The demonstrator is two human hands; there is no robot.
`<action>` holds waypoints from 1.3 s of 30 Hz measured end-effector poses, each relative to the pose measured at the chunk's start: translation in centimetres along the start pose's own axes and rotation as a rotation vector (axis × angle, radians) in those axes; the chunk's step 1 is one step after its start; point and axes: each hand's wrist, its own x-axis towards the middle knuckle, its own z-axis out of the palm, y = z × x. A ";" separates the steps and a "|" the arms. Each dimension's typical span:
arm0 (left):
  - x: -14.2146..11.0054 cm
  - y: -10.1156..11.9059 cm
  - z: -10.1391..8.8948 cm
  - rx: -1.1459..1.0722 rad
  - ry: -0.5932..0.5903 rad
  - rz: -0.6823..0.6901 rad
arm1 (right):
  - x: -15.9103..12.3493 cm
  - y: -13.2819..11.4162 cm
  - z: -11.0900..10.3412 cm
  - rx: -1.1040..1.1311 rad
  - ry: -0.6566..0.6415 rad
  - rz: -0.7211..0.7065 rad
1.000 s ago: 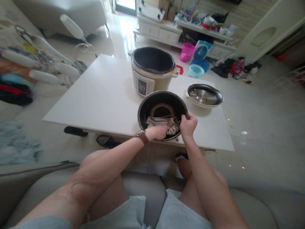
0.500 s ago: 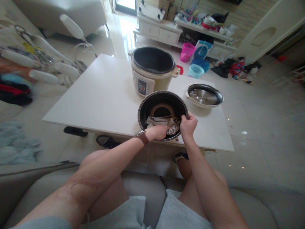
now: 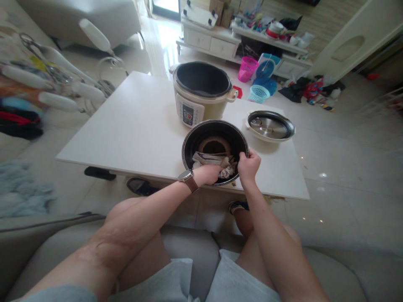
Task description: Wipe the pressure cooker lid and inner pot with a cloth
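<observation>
A dark inner pot (image 3: 201, 133) is tilted towards me at the near edge of the table. My right hand (image 3: 248, 165) grips its rim on the right, fingers closed over the edge. Inside the pot, my left hand (image 3: 209, 174), with a watch on its wrist, is closed on a crumpled, patterned cloth (image 3: 214, 158) pressed to the inner wall. Its fingertips are partly hidden by the cloth. Behind the pot stands the cream electric pressure cooker (image 3: 201, 102), its top uncovered. The cooker's lid (image 3: 270, 126) lies upside down at the right.
The white table (image 3: 126, 126) reaches from left to right before me. A lamp with white arms (image 3: 94, 35) stands at the left. Pink and blue baskets (image 3: 247, 69) sit on the floor beyond, near a white cabinet (image 3: 208, 42). I sit on a grey sofa (image 3: 195, 247).
My left hand and the cloth have shifted very slightly to the left inside the pot, and the wrist has turned so the watch face shows more. The right hand and pot stay put.
</observation>
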 end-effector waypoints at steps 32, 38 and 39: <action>0.3 0.4 0.5 -0.229 0.074 0.099 | -0.1 -1.0 -0.9 -0.061 -0.035 0.023; 0.2 1.2 0.9 -0.075 -0.051 0.092 | 3.3 -0.3 -3.1 -0.192 -0.119 -0.064; 0.2 1.3 1.0 -0.066 -0.057 0.090 | 3.5 -0.2 -3.2 -0.183 -0.141 -0.058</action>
